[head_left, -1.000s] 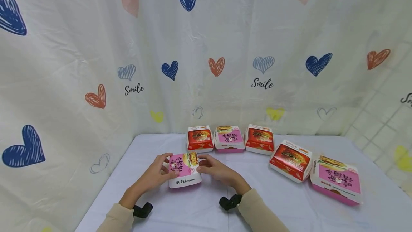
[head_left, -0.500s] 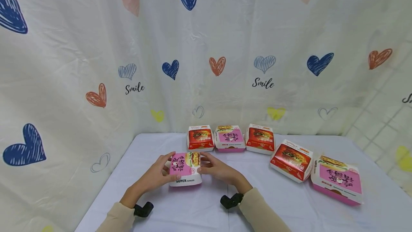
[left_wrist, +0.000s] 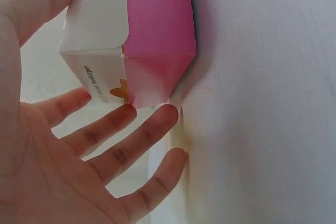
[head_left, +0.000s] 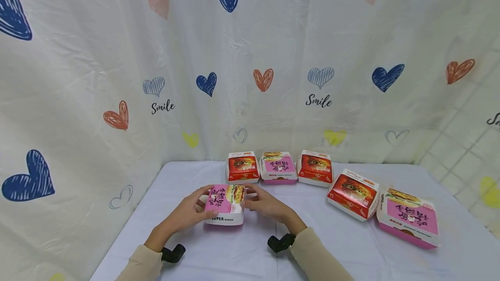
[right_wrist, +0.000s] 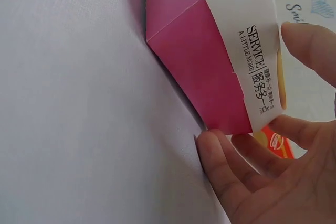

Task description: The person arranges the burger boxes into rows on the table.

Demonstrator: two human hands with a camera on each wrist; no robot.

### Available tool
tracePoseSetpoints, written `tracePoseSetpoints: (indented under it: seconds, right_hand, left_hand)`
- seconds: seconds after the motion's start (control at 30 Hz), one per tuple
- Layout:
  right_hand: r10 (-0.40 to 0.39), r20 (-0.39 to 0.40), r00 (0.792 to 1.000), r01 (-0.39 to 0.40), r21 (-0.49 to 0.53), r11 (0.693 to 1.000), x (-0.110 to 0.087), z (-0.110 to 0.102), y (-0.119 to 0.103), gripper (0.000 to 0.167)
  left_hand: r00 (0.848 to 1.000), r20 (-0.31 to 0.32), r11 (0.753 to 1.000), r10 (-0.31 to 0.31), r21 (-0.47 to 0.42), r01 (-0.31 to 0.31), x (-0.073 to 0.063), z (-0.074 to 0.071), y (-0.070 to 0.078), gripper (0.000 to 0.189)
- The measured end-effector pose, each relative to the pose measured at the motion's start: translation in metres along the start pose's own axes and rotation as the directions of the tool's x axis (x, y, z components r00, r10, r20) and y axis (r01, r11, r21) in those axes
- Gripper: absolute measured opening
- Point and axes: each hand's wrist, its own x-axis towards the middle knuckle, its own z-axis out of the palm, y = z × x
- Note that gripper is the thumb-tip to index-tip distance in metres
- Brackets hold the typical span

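Observation:
A pink and white burger box (head_left: 222,200) with "SUPER BURGER" lettering stands closed on the white cloth, between my two hands. My left hand (head_left: 189,209) holds its left side, the thumb at the front face and the fingertips reaching the far side. In the left wrist view, the left fingers (left_wrist: 152,127) are spread, several tips at the lower edge of the box. My right hand (head_left: 269,205) grips the right side. In the right wrist view, the right thumb (right_wrist: 310,43) lies at the lid edge and the fingers curve behind the box's pink base (right_wrist: 210,77).
Behind stand a red burger box (head_left: 242,167), a pink one (head_left: 278,167) and another red one (head_left: 314,168) in a row. Another red box (head_left: 353,194) and a pink box (head_left: 408,217) sit angled at the right. A heart-patterned curtain (head_left: 289,116) hangs behind the table (head_left: 187,255).
The held burger box has turned slightly clockwise as seen by the head camera, so its front edge now lies nearly level. Both hands stay on it; the other boxes keep their places.

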Motion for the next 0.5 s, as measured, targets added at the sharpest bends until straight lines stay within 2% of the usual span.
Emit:
tracePoseSetpoints:
  seconds: [0.2, 0.5]
  right_hand:
    - [0.003, -0.043, 0.999, -0.004, -0.016, 1.000, -0.0004, -0.0019, -0.0008, 0.068]
    - [-0.007, -0.075, 0.997, 0.005, -0.018, 1.000, -0.0012, -0.0028, -0.0017, 0.056]
  left_hand:
    - [1.000, -0.014, 1.000, -0.002, -0.012, 0.002, 0.0018, -0.0006, -0.0011, 0.081]
    - [0.999, -0.019, 0.999, 0.026, -0.029, -0.026, 0.0008, -0.0019, -0.0016, 0.072]
